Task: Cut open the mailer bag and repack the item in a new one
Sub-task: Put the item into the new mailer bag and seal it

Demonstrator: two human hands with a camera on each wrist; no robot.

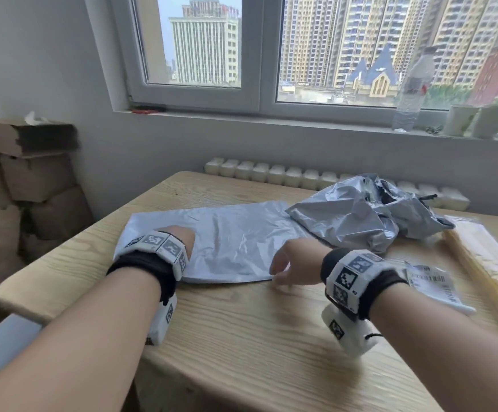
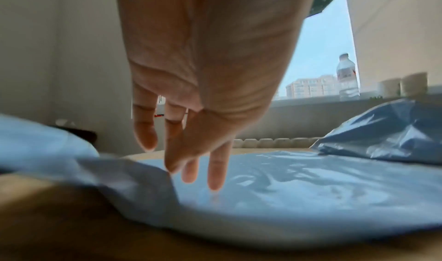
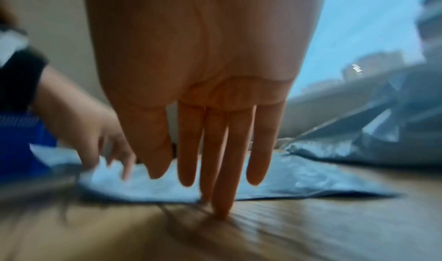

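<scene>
A flat grey mailer bag (image 1: 230, 239) lies across the middle of the wooden table (image 1: 242, 337). My left hand (image 1: 179, 233) rests on its left end. In the left wrist view the straight fingers (image 2: 215, 170) touch the film beside a raised fold of the flat bag (image 2: 299, 189). My right hand (image 1: 283, 269) is at the bag's near right corner, and its straight fingertips (image 3: 222, 208) touch the wood at the edge of the flat bag (image 3: 299, 180). A crumpled, opened grey mailer (image 1: 360, 212) sits at the back right. A long yellowish wrapped item (image 1: 485, 263) lies at the far right.
A barcode label (image 1: 432, 281) lies right of my right wrist. On the windowsill stand a water bottle (image 1: 411, 90) and two cups (image 1: 461, 120), and a red thing (image 1: 146, 110) lies there. Cardboard boxes (image 1: 28, 179) are stacked on the left. A radiator (image 1: 301, 176) runs behind the table.
</scene>
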